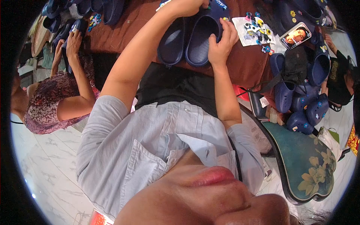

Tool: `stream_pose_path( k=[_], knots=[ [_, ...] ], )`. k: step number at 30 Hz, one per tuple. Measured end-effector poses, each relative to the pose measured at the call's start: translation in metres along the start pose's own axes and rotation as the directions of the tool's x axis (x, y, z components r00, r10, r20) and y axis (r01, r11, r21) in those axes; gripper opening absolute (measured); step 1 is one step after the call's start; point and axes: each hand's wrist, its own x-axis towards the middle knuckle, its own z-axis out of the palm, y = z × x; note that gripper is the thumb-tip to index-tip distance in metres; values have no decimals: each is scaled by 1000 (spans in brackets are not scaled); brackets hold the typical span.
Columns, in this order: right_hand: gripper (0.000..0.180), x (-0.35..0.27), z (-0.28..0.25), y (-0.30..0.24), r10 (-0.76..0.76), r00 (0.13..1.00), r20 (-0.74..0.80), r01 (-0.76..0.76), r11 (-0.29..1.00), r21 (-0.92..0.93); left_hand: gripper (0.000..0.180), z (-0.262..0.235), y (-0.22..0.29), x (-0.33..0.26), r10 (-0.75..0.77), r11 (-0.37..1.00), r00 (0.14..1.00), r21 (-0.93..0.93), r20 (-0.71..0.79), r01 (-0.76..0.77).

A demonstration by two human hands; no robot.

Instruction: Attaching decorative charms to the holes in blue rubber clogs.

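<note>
Navy foam clogs (pixel 191 37) sit paired on the brown table (pixel 123 26), one small charm fitted near my right hand (pixel 222 41), whose fingers curl over the right clog's edge. More charms (pixel 255 30) wait further right. My left hand (pixel 187 5) is cut off above; its grip I cannot tell.

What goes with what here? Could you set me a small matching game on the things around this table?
Things:
1. pair of navy clogs
2. phone
3. chair cushion
4. sheet of shoe charms

Descriptions:
A. teal with yellow flowers
B. held between both hands
C. lying face-up, screen lit
D. white, dotted with small colourful pieces

Pairs: 1-B, 2-C, 3-A, 4-D
</note>
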Motion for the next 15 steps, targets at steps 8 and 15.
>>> stream_pose_path(
  k=[8, 15],
  knots=[
    [57, 0, -1, -2, 9, 1000, 14, -9, 1000, 11, 12, 3, 7, -2, -32, 997, 999, -68, -41, 30],
    [58, 1, 1, 2, 11, 1000, 12, -11, 1000, 16, 14, -2, 16, -6, -40, 998, 996, 39, -79, 43]
  ],
)
